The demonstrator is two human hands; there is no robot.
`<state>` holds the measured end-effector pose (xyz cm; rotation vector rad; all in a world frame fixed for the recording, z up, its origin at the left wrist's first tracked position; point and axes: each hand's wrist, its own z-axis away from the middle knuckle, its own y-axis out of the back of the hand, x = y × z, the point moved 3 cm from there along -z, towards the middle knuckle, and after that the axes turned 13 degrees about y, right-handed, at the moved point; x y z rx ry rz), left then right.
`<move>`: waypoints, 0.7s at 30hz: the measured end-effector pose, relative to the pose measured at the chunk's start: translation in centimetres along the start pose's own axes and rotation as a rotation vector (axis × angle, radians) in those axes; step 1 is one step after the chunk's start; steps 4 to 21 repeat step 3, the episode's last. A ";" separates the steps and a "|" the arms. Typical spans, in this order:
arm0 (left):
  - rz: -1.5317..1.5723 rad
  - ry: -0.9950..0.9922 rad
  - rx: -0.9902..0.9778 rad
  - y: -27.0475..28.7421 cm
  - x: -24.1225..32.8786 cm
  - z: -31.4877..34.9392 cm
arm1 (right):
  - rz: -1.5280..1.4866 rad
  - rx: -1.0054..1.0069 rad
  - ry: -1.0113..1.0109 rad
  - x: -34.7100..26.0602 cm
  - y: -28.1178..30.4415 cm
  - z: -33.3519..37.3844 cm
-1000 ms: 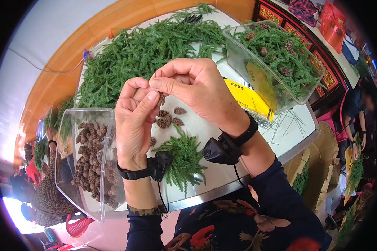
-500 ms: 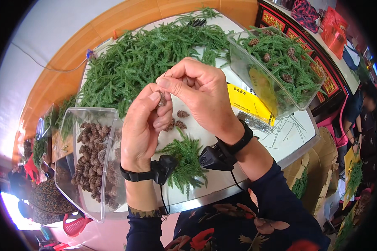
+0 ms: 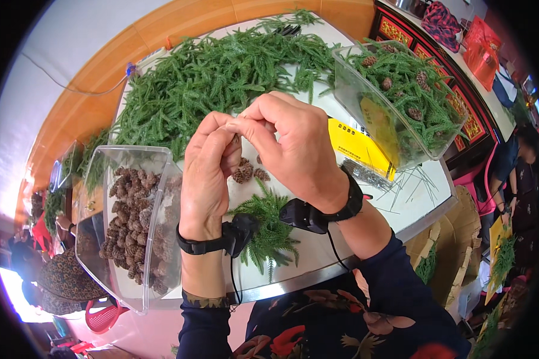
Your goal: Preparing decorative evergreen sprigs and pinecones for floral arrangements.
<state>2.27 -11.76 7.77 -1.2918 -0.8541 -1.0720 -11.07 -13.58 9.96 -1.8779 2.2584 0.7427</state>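
My left hand [image 3: 202,170] is closed round a small brown pine cone [image 3: 236,139], nearly all of it hidden by the fingers. My right hand [image 3: 305,152] pinches at the cone's upper end, its fingertips meeting those of the left. What is between the right fingers is too small to make out. Just below the hands, a few loose pine cones [image 3: 243,172] lie on the white table [image 3: 311,263]. Nearer to me, between my wrists, is a green artificial pine sprig [image 3: 268,224].
A clear bin of pine cones [image 3: 129,224] stands at the left. Green sprigs [image 3: 221,78] are heaped across the back. At the right, another clear bin [image 3: 395,122] holds sprigs and cones, beside a yellow card [image 3: 359,146] and thin wires [image 3: 416,182]. A cardboard box [image 3: 458,251] stands below.
My hands have drawn closer together, and the fingers now cover most of the pine cone that showed before. The right hand has come down slightly.
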 end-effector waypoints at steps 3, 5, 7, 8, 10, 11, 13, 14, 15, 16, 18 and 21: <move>-0.017 -0.016 0.047 0.2 -0.2 -0.3 | 0.010 -0.014 0.019 0.0 -0.2 0.3; -0.017 -0.016 0.047 0.2 -0.2 -0.3 | 0.010 -0.014 0.019 0.0 -0.2 0.3; -0.017 -0.016 0.047 0.2 -0.2 -0.3 | 0.010 -0.014 0.019 0.0 -0.2 0.3; -0.017 -0.016 0.047 0.2 -0.2 -0.3 | 0.010 -0.014 0.019 0.0 -0.2 0.3; -0.017 -0.016 0.047 0.2 -0.2 -0.3 | 0.010 -0.014 0.019 0.0 -0.2 0.3; -0.017 -0.016 0.047 0.2 -0.2 -0.3 | 0.010 -0.014 0.019 0.0 -0.2 0.3; -0.017 -0.016 0.047 0.2 -0.2 -0.3 | 0.010 -0.014 0.019 0.0 -0.2 0.3; -0.017 -0.016 0.047 0.2 -0.2 -0.3 | 0.010 -0.014 0.019 0.0 -0.2 0.3; -0.017 -0.016 0.047 0.2 -0.2 -0.3 | 0.010 -0.014 0.019 0.0 -0.2 0.3; -0.017 -0.016 0.047 0.2 -0.2 -0.3 | 0.010 -0.014 0.019 0.0 -0.2 0.3; -0.017 -0.016 0.047 0.2 -0.2 -0.3 | 0.010 -0.014 0.019 0.0 -0.2 0.3; -0.017 -0.016 0.047 0.2 -0.2 -0.3 | 0.010 -0.014 0.019 0.0 -0.2 0.3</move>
